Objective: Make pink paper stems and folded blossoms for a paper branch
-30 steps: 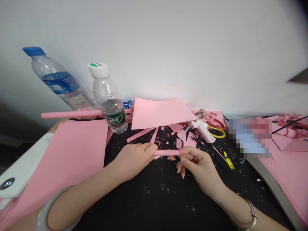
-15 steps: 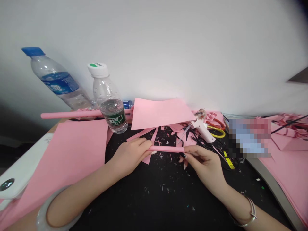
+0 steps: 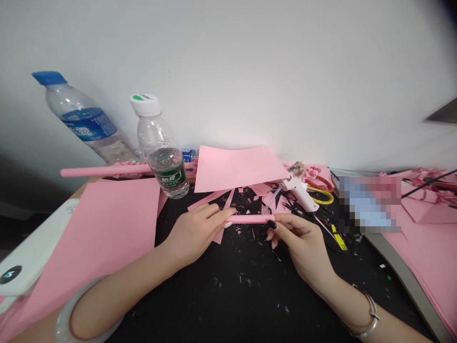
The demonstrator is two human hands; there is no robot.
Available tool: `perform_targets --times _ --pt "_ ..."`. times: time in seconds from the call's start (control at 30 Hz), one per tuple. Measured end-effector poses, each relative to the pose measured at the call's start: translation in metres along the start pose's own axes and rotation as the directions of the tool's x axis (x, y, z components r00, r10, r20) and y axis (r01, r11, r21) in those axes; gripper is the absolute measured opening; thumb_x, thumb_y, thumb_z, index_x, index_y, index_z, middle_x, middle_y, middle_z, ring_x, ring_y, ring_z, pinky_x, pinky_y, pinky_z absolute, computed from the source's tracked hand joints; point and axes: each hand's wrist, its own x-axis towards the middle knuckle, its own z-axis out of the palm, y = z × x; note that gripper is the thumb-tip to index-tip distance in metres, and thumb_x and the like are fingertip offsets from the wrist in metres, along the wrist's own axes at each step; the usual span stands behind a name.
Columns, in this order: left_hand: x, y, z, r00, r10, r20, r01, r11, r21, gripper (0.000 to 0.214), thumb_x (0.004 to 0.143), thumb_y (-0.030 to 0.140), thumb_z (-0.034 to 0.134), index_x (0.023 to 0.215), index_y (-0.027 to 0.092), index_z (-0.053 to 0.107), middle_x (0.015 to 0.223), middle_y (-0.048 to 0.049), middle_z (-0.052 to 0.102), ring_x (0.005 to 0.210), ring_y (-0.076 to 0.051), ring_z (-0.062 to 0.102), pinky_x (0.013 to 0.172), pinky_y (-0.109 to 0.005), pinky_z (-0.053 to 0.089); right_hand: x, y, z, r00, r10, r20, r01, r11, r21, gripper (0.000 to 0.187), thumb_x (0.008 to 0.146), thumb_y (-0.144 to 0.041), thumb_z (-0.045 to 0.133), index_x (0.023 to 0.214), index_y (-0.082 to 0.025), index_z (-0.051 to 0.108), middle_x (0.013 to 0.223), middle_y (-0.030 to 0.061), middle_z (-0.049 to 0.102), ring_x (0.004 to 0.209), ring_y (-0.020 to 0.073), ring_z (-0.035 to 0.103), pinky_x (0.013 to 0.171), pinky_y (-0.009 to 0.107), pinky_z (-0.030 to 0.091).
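Both hands hold a short rolled pink paper tube [image 3: 250, 219] just above the black tabletop [image 3: 243, 295]. My left hand [image 3: 194, 231] pinches its left end with fingers and thumb closed round it. My right hand [image 3: 300, 240] pinches its right end, thumb on top. A loose pink strip hangs under the tube near my left fingers. Pink paper scraps lie right behind the tube.
A large pink sheet [image 3: 103, 224] lies at left, another pink sheet [image 3: 237, 166] leans at the back. Two water bottles [image 3: 162, 147] [image 3: 84, 121], a long pink tube [image 3: 107, 169], a white glue gun [image 3: 302, 190], scissors [image 3: 321, 188] and more pink paper [image 3: 432, 243] surround the work spot.
Both hands lifted the tube slightly up and away from me. The right hand slid outward along the tube, so more of its length shows between the hands.
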Motion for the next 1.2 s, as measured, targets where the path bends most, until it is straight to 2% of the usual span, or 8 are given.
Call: perform_targets --times 0.13,0.33,0.47,0.57,0.77,0.83,1.03,1.2 --pt "-0.002 -0.005 0.001 0.999 -0.024 0.039 0.029 0.992 -0.121 0.036 0.094 0.025 0.032 0.127 0.026 0.047 0.094 -0.0041 0.059 0.082 -0.016 0.058 0.072 -0.026 0.046 0.003 -0.002 -0.003 0.998 -0.048 0.044 0.053 0.993 -0.104 0.013 0.076 -0.018 0.063 0.088 -0.02 0.069 0.065 -0.0001 0.066 0.049 0.0093 0.055 0.046 0.02 0.047" --pt "0.0 -0.004 -0.002 0.995 -0.039 0.092 0.062 0.964 -0.26 0.034 0.094 0.025 0.034 0.125 0.027 0.048 0.102 -0.0036 0.059 0.088 -0.015 0.058 0.075 -0.026 0.047 0.009 -0.009 -0.015 0.956 -0.231 0.183 0.284 0.89 -0.357 0.018 0.073 -0.012 0.063 0.087 -0.02 0.07 0.067 0.0005 0.066 0.051 0.0101 0.054 0.05 0.022 0.045" --pt "0.001 -0.004 -0.002 0.995 -0.047 0.092 0.069 0.964 -0.256 0.033 0.094 0.027 0.035 0.122 0.026 0.05 0.101 -0.0031 0.06 0.089 -0.016 0.058 0.075 -0.027 0.047 0.008 -0.007 -0.015 0.98 -0.112 0.162 0.149 0.958 -0.244 0.006 0.077 -0.017 0.063 0.081 -0.019 0.067 0.058 -0.0009 0.061 0.048 0.0096 0.053 0.044 0.02 0.042" --pt "0.0 -0.006 0.0 0.998 -0.047 0.033 0.053 0.977 -0.208 0.032 0.093 0.027 0.036 0.122 0.024 0.051 0.101 -0.0045 0.06 0.09 -0.017 0.058 0.078 -0.028 0.046 0.007 -0.005 -0.012 0.989 -0.02 0.148 0.038 0.991 -0.125 0.015 0.076 -0.017 0.064 0.091 -0.019 0.066 0.069 0.0016 0.066 0.053 0.01 0.056 0.046 0.02 0.044" --pt "-0.001 -0.01 0.003 0.998 0.015 -0.062 -0.02 0.997 -0.071 0.033 0.092 0.024 0.038 0.122 0.019 0.052 0.1 -0.0076 0.061 0.088 -0.019 0.058 0.074 -0.03 0.046 0.009 -0.007 -0.008 0.954 0.165 0.252 -0.193 0.977 0.091 0.023 0.077 -0.02 0.065 0.099 -0.02 0.061 0.086 0.0072 0.072 0.049 0.008 0.053 0.039 0.017 0.039" --pt "-0.001 -0.011 0.002 0.998 0.016 -0.066 -0.021 0.997 -0.077 0.033 0.092 0.023 0.039 0.122 0.019 0.052 0.099 -0.0076 0.061 0.088 -0.019 0.057 0.073 -0.03 0.046 0.011 -0.007 -0.009 0.953 0.153 0.261 -0.168 0.985 0.037 0.024 0.077 -0.021 0.064 0.101 -0.02 0.06 0.084 0.0074 0.073 0.047 0.0086 0.054 0.039 0.018 0.04" --pt "0.002 -0.012 -0.004 1.0 -0.022 0.015 0.025 0.972 -0.235 0.032 0.093 0.024 0.038 0.12 0.021 0.053 0.103 -0.0059 0.061 0.089 -0.017 0.057 0.078 -0.029 0.046 0.012 -0.008 -0.016 0.943 -0.089 0.321 0.177 0.95 -0.256 0.03 0.075 -0.015 0.064 0.104 -0.022 0.061 0.088 0.0064 0.073 0.068 0.0158 0.064 0.056 0.026 0.048" --pt "0.003 -0.006 -0.004 0.999 0.018 0.047 -0.004 0.956 -0.293 0.033 0.093 0.022 0.037 0.122 0.02 0.053 0.094 -0.0054 0.062 0.084 -0.016 0.058 0.072 -0.027 0.046 0.007 -0.006 -0.011 0.985 -0.046 0.167 0.082 0.973 -0.216 0.006 0.075 -0.022 0.066 0.073 -0.017 0.063 0.058 -0.0001 0.063 0.043 0.009 0.051 0.039 0.02 0.039"
